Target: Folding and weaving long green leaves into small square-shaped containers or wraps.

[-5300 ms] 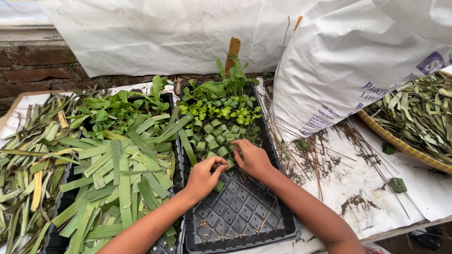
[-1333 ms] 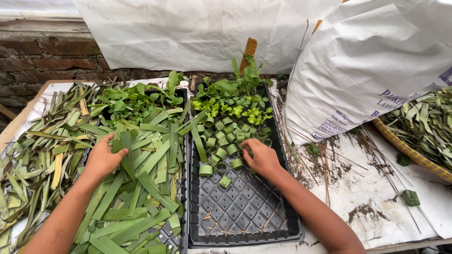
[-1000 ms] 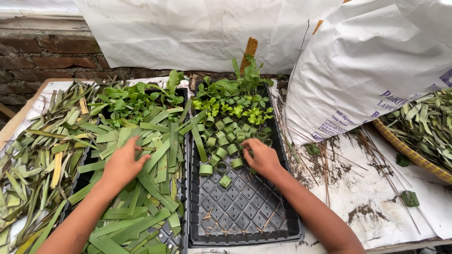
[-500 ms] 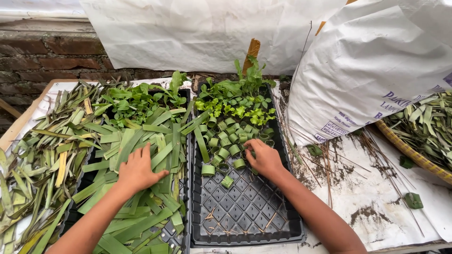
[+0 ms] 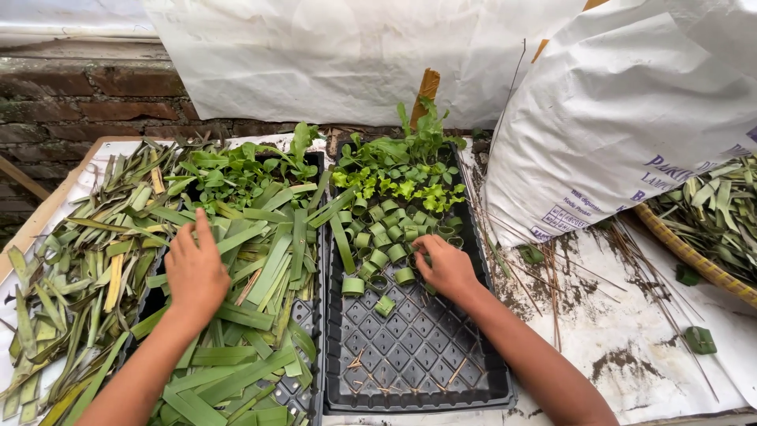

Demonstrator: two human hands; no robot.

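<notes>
Head view. Your left hand [image 5: 195,272] lies palm down, fingers spread and open, on the pile of cut green leaf strips [image 5: 260,276] that covers the left black tray; it grips nothing. The strips lie flat and crisscrossed, and only a corner of that tray shows at its near edge.

Your right hand [image 5: 445,268] rests inside the black seedling tray [image 5: 418,371], at the right side of the cluster of small green leaf-ring cups [image 5: 378,256]. Fingers are curled down among the cups; you cannot tell from here whether they pinch one. One cup [image 5: 385,305] sits apart, just nearer to you than the cluster.

The cups fill the tray's middle rows. Beyond them, leafy green seedlings [image 5: 402,170] fill its far end. The near cells are bare.

Left of the strips: a heap of duller leaf offcuts [image 5: 71,268]. Right of the tray: a white sack [image 5: 631,118], upright, and a woven basket rim [image 5: 694,256] holding more leaves.
</notes>
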